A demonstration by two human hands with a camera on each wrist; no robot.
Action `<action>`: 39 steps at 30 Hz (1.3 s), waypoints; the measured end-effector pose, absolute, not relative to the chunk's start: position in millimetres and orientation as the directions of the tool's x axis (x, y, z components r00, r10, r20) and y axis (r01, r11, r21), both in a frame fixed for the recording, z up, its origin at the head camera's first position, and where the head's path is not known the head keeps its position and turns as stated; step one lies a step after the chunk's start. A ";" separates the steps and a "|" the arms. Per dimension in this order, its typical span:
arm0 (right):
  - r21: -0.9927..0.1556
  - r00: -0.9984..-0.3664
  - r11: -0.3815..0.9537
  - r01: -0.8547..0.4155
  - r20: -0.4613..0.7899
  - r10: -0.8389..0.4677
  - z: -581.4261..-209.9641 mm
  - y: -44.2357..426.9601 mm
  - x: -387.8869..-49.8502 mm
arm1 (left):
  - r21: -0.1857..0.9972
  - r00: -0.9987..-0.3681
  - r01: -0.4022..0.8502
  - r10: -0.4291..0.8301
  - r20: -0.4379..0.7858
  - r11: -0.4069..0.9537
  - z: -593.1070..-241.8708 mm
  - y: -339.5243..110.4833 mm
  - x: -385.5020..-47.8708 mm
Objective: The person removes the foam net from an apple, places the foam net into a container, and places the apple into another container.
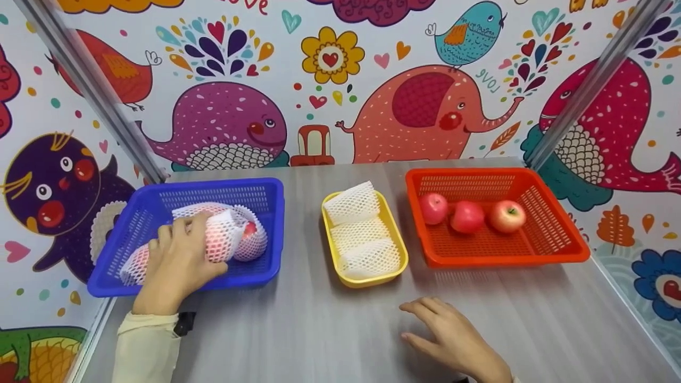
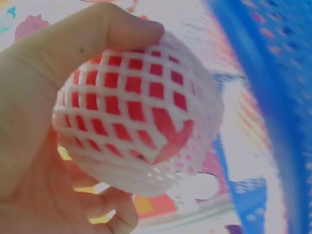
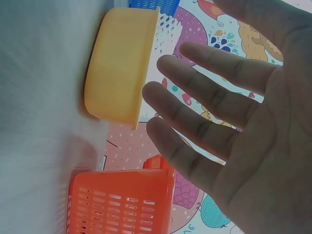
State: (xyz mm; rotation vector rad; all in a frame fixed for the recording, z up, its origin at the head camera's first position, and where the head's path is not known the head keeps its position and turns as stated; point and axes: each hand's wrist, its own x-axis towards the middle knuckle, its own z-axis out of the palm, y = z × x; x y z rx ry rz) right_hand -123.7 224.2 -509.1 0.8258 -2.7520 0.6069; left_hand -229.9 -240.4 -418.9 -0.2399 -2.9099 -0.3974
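In the head view, my left hand grips a red apple in a white foam net over the blue basket. The left wrist view shows the netted apple between thumb and fingers, red skin showing through the mesh. Beneath and around that hand, more netted apples lie in the blue basket, partly hidden by it. My right hand hovers above the table in front of the yellow basket, its fingers spread and holding nothing. Several white foam nets lie in the yellow basket.
On the right stands a red basket with three bare apples along its left and middle. The grey table is bounded by printed cartoon walls with metal corner posts.
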 end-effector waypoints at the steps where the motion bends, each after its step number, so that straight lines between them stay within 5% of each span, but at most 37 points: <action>1: -0.329 -0.825 0.759 -0.561 0.300 -0.479 -508.6 224.0 -123.7 | 0.235 -0.963 0.202 0.149 0.225 0.951 -415.6 -235.3 -226.7; 7: -0.338 -0.822 0.752 -0.566 0.293 -0.487 -509.3 223.3 -122.4 | 0.165 -0.910 0.360 0.307 0.279 0.918 -412.8 -198.5 -210.6; 16: -0.332 -0.813 0.745 -0.578 0.313 -0.491 -512.8 224.3 -121.4 | 0.128 -0.804 0.580 0.541 0.248 0.804 -452.9 -132.6 -192.0; 28: -0.372 -0.834 0.747 -0.551 0.236 -0.498 -514.0 225.1 -115.3 | 0.166 -0.762 0.646 0.643 0.076 0.745 -508.8 -79.6 -169.8; 39: -0.387 -0.834 0.740 -0.550 0.226 -0.503 -517.3 223.5 -117.1 | 0.211 -0.783 0.613 0.621 0.029 0.762 -522.1 -75.7 -164.7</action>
